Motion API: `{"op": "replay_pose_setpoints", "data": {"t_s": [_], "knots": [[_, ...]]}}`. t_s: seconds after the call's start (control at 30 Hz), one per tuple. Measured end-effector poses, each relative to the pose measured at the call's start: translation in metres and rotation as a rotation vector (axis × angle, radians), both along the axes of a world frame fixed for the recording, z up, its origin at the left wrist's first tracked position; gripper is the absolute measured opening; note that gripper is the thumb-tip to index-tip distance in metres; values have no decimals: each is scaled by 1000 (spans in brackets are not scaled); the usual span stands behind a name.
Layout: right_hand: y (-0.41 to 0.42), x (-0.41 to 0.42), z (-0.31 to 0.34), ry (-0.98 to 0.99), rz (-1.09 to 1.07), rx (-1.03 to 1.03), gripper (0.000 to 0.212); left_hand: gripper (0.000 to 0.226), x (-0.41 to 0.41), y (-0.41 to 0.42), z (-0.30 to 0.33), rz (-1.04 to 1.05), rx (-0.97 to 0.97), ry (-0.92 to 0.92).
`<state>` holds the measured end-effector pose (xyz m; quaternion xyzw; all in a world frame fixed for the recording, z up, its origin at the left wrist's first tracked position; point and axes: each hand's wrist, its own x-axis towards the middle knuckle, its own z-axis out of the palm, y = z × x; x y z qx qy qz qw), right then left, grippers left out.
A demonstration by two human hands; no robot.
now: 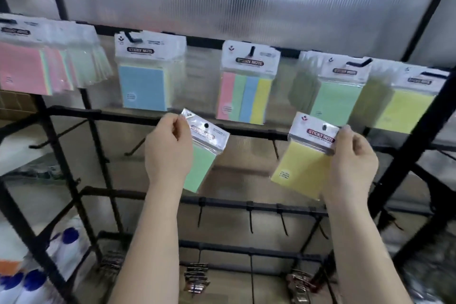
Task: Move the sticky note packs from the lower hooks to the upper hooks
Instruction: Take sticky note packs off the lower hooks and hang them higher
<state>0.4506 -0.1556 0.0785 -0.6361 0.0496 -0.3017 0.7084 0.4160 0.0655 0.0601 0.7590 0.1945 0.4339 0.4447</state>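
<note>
Green sticky note pack in clear plastic (201, 153) pinched by left hand (167, 150), yellow sticky note pack (304, 160) pinched by right hand (351, 163), both held below upper hooks (251, 50).

Held packs: two. One green pack (201, 165), one yellow pack (302, 168). Hands: two, left hand (167, 153) and right hand (352, 163), one pack each.

Upper rail, hanging groups: five. Pink-fronted group (23, 69), blue-fronted group (144, 86), one four-colour striped pack (244, 96), green-fronted group (338, 99), yellow-fronted group (404, 111). Count of packs behind each front pack: not determinable, blurred.

Bare hooks (134, 148) on lower rails: several, exact count not determinable.
</note>
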Motion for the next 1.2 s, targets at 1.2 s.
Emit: {"op": "replay_pose_setpoints", "data": {"t_s": [1.2], "knots": [[-160,72,62,-386,-77,-9,25,27,40,-148,26,-42,100,-150]]}}
